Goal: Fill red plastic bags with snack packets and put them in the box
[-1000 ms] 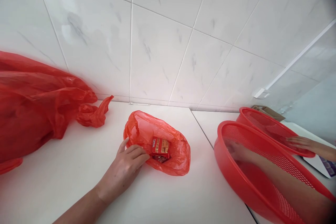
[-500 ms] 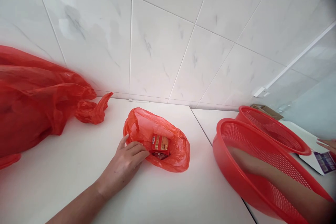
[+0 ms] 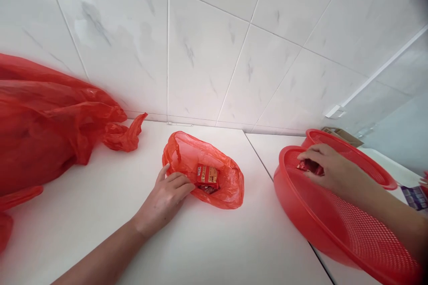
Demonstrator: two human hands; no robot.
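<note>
My left hand (image 3: 170,195) is closed on the near left rim of a red plastic bag (image 3: 230,187), which stands open on the white table (image 3: 214,245). Inside the bag lie red snack packets (image 3: 207,175) with yellow-gold printing. Over the far left part of a red perforated basket (image 3: 284,187), my right hand (image 3: 323,168) pinches a small shiny red packet (image 3: 310,167) between thumb and fingers. Its printing is too small to read, and the fingers cover part of it.
A large bunched red plastic bag (image 3: 50,120) lies on the left. Behind the near basket stands another red basket (image 3: 377,173). A cardboard box (image 3: 341,136) sits at the back right by the tiled wall (image 3: 200,53). Another person's hand (image 3: 424,180) shows at the right edge.
My right hand has come up out of the near basket with a small red packet in its fingers. My left hand keeps its hold on the bag's rim.
</note>
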